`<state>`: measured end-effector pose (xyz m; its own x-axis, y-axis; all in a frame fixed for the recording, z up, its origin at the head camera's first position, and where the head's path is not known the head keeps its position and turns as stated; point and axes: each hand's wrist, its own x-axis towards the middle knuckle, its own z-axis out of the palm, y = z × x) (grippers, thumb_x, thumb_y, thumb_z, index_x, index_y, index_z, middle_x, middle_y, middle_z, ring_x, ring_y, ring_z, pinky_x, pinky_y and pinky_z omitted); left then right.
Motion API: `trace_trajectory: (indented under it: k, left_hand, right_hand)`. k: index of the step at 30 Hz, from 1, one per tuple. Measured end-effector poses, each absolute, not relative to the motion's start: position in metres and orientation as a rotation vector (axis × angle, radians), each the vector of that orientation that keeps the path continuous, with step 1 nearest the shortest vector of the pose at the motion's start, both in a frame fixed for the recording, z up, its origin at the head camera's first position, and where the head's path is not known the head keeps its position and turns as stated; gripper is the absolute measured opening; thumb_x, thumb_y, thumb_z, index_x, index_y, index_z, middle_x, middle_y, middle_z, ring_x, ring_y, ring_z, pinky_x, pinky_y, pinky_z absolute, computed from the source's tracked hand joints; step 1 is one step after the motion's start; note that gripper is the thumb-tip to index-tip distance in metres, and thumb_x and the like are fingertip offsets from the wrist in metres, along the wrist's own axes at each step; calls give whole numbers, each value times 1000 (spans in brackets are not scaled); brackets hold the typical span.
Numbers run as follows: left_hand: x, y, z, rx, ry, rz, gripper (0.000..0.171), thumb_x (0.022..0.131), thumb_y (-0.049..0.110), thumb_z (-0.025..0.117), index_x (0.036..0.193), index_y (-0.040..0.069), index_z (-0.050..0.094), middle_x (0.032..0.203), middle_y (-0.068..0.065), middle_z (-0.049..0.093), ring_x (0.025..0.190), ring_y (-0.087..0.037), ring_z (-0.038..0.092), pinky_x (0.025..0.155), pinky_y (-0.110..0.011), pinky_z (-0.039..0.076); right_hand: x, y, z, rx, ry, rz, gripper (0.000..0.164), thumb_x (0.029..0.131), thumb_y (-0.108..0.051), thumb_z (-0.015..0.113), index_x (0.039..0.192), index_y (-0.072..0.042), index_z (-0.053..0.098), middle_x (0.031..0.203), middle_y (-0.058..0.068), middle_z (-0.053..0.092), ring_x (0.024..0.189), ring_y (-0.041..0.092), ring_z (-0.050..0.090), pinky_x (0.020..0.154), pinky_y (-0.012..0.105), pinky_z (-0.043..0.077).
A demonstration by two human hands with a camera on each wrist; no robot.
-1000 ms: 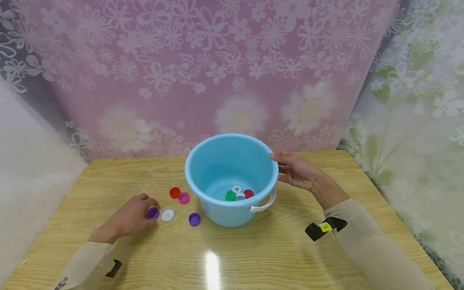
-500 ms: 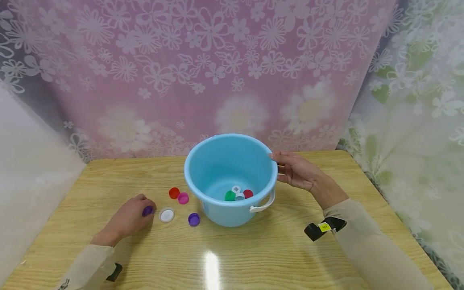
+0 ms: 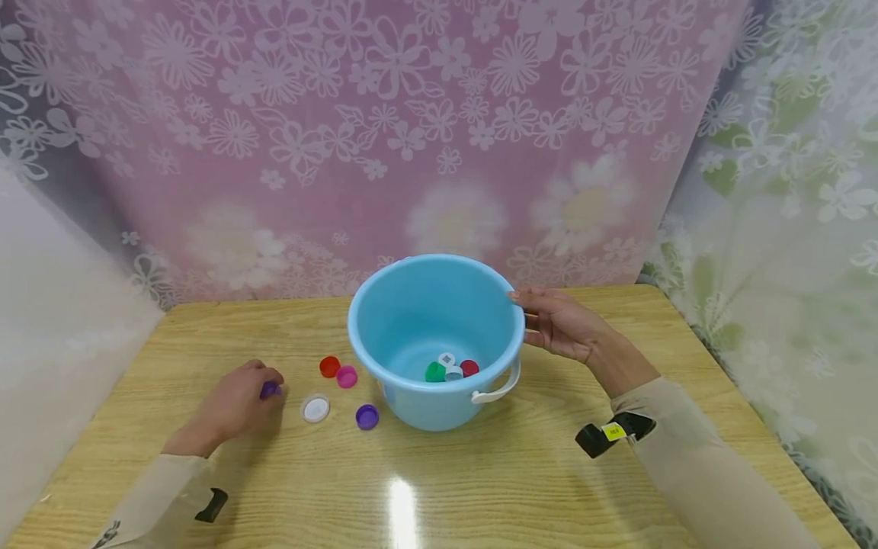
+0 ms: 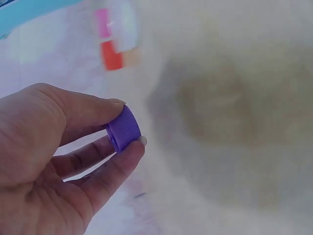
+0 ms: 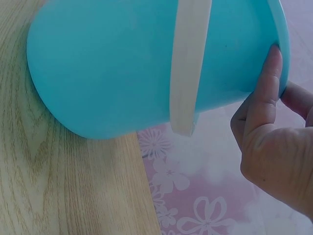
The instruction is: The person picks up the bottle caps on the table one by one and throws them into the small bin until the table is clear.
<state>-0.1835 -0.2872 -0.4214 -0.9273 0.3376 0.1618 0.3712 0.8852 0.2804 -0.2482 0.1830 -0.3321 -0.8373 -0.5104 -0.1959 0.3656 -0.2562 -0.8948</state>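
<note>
My left hand [image 3: 233,404] pinches a purple bottle cap [image 4: 123,129] between thumb and fingertips, above the left part of the table. The cap's ribbed side shows in the left wrist view. With my right hand [image 3: 559,320] I grip the rim of a light blue bucket [image 3: 439,400] on its right side; this grip shows closely in the right wrist view. Inside the bucket lie several caps, among them a green cap [image 3: 435,372] and a red cap [image 3: 469,368]. Between left hand and bucket are a white cap [image 3: 315,409] and another purple cap [image 3: 366,417].
An orange-red cap [image 3: 329,367] and a pink cap [image 3: 346,377] lie touching or nearly so, left of the bucket. The bucket's white handle [image 3: 497,389] hangs down at its front right. A flowered curtain [image 3: 439,152] stands behind the wooden table [image 3: 466,488].
My left hand has drawn away to the left from the white cap, carrying the purple cap. My right hand and the bucket have stayed in place.
</note>
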Motion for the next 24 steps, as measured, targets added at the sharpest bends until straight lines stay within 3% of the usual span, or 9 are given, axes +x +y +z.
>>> trace_trajectory:
  k: [12, 24]
  left_hand:
    - [-188, -270, -324, -601, -2853, -438, 19, 89, 7, 64, 105, -3, 66, 100, -18, 57, 81, -29, 61, 69, -46, 54]
    - [-191, -229, -243, -776, -2676, -330, 15, 87, 3, 64, 101, -2, 68, 95, -13, 58, 79, -23, 56, 67, -39, 50]
  right_hand:
    - [-249, 185, -333, -194, 1453, -2111, 20, 100, -15, 50, 112, -1, 58, 103, 12, 57, 85, 20, 66, 69, 29, 57]
    - [-249, 185, -333, -185, 1453, -2114, 18, 100, -14, 51, 109, -1, 58, 103, 12, 57, 84, 20, 65, 67, 29, 58]
